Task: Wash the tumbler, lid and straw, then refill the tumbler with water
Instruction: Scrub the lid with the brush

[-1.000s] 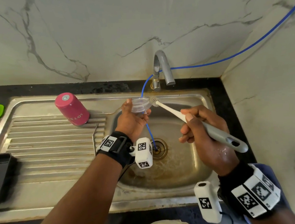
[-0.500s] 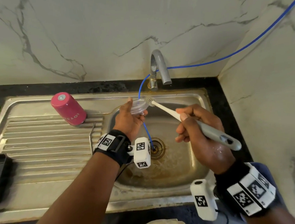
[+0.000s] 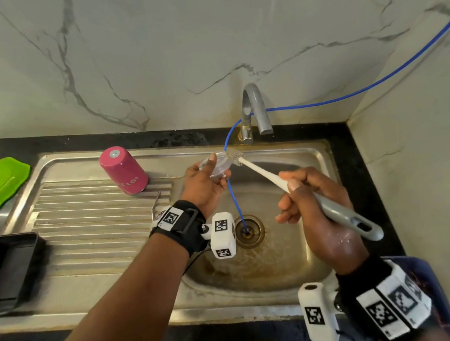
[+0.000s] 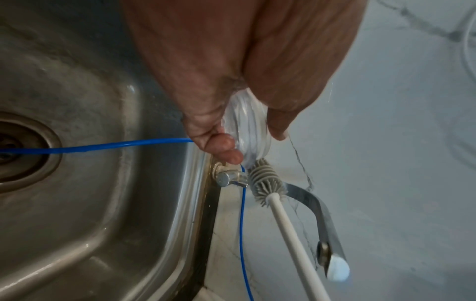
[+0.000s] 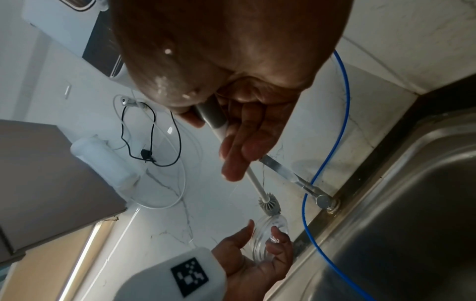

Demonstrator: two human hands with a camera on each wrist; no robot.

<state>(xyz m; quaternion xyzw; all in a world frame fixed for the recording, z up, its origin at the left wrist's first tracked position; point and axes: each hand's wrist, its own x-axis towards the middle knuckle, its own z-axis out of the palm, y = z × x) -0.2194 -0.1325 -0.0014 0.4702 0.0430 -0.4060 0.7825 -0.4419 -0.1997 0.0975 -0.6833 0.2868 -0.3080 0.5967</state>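
The left hand (image 3: 204, 184) pinched the clear round plastic lid (image 3: 218, 165) between thumb and fingers. The right hand (image 3: 316, 211) gripped a white-and-grey silicone bottle brush (image 3: 264, 171), its bristles touching the lid's rim.

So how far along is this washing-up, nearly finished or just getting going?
Midway, I'd guess. The pink tumbler stands upside down on the drainboard, likely washed. In hand: the left hand holds the clear lid while the right hand works the brush at its edge. Left: what may be the straw beside the basin, then refilling; the tap looks off.
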